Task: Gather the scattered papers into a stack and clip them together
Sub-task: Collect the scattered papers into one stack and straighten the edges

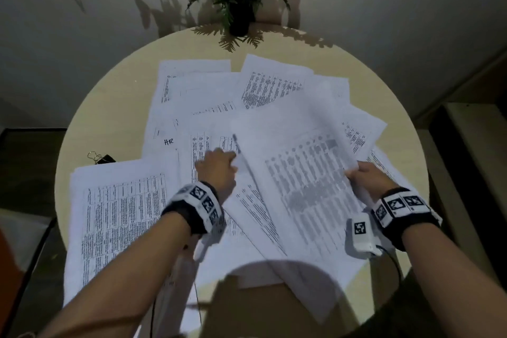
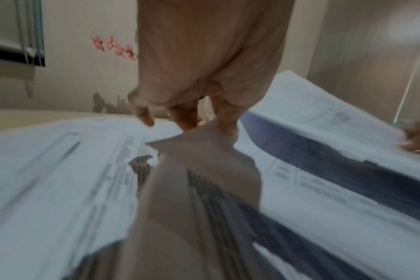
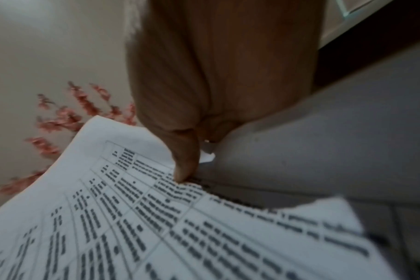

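Several printed sheets lie scattered and overlapping on a round beige table. My right hand grips the right edge of a lifted sheet, whose print shows through from behind. In the right wrist view the thumb of my right hand presses on the printed sheet. My left hand reaches into the middle of the pile. Seen from the left wrist, my left hand pinches the corner of a shadowed sheet. A black binder clip lies on the table to the left of the papers.
A dark pot with green fronds and pink blossoms stands at the table's far edge against the wall. One sheet overhangs the near left edge of the table. Dark furniture flanks the table on the right.
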{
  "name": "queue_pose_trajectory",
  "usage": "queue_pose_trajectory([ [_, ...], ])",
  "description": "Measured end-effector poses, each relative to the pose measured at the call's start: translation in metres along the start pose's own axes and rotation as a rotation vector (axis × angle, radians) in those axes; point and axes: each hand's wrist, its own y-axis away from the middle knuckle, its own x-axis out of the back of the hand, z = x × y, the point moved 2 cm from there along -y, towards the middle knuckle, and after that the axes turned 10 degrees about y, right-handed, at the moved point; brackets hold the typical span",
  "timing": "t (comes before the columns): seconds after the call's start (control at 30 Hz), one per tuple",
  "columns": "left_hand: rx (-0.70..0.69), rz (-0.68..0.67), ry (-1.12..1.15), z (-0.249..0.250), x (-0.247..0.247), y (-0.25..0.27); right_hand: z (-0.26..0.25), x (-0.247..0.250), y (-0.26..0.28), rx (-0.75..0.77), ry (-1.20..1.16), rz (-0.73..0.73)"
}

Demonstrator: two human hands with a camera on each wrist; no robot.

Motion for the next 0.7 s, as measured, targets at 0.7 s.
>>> queue_pose_trajectory([
  [0.7,0.413,0.146,0.509,-0.064,0.005,0.011,-0.124,-0.166,0.027,0.136,0.230,-0.123],
])
